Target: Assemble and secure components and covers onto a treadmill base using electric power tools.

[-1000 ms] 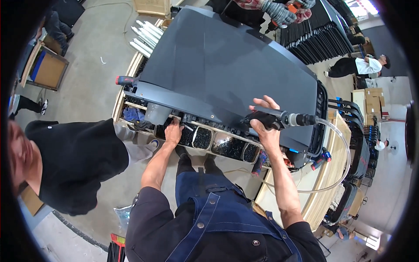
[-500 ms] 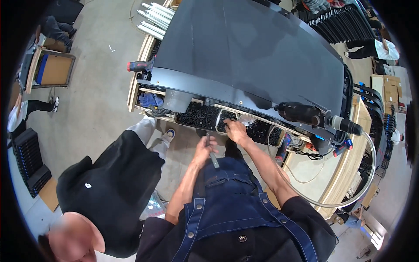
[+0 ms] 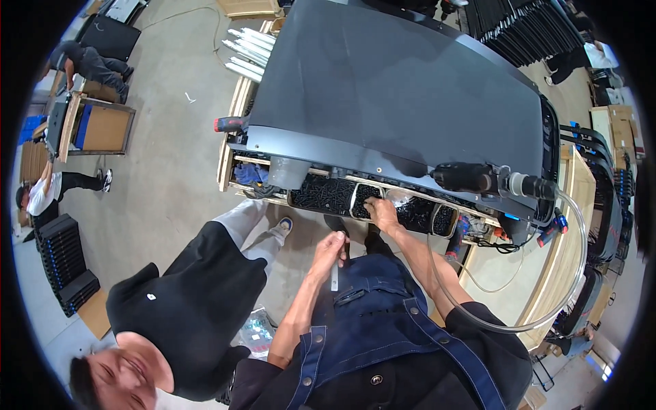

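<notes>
Grey strip [image 3: 334, 279] held in left hand [image 3: 329, 253]

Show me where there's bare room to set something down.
Bare: the dark panel beyond the black tool; the floor between the panel and the wooden-framed box at left, save a white scrap. Crowded: the bins of black fasteners along the panel's near edge, the right hand at one.

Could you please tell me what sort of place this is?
Probably an assembly workshop, judging by the black tool with a hose, the large dark panel and the bins of small black parts.
</notes>
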{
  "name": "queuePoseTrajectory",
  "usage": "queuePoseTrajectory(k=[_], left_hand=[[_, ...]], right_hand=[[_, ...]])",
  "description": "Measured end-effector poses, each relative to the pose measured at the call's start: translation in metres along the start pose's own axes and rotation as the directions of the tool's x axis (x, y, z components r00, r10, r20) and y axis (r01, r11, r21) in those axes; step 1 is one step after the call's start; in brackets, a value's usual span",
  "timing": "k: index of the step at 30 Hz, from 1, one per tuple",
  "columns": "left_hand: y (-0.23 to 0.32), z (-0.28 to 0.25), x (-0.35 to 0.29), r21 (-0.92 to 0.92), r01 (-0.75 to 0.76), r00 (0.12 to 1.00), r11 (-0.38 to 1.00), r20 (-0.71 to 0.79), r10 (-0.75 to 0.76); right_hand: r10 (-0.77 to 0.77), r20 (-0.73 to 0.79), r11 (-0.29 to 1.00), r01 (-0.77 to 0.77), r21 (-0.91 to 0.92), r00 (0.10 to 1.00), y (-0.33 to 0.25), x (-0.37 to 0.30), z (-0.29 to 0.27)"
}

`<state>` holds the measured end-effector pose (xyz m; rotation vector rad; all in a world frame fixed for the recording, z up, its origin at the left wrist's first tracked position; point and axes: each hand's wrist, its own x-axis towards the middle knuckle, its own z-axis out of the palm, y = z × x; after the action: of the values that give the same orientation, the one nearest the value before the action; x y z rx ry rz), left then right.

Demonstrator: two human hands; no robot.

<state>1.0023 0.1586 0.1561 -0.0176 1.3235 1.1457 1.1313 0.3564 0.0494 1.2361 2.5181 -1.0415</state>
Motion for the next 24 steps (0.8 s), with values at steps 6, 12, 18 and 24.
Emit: queuePoseTrajectory(k=[6, 12, 18, 24], left_hand=[[0.024, 0.029, -0.005, 0.055, -0.131, 0.990, 0.990, -0.046, 0.134], [0.035, 0.075, -0.019, 0.131, -0.242, 0.967, 0.961, -0.046, 0.250], [0.048, 0.129, -0.046, 0.149, -0.347, 0.936, 0.926, -0.011, 0.352], [0.045, 0.166, -0.064, 0.222, -0.503, 0.854, 0.835, -0.020, 0.520]], right_hand=[[0.089, -0.060, 0.923, -0.060, 0.379, 0.994, -0.008, -0.020, -0.042], [-0.216, -0.236, 0.800, 0.311, 0.514, 0.947, -0.054, -0.094, -0.143], [-0.376, -0.397, 0.669, 0.542, 0.508, 0.837, -0.054, -0.138, -0.191], [-0.446, -0.457, 0.657, 0.628, 0.418, 0.770, -0.046, -0.157, -0.217]])
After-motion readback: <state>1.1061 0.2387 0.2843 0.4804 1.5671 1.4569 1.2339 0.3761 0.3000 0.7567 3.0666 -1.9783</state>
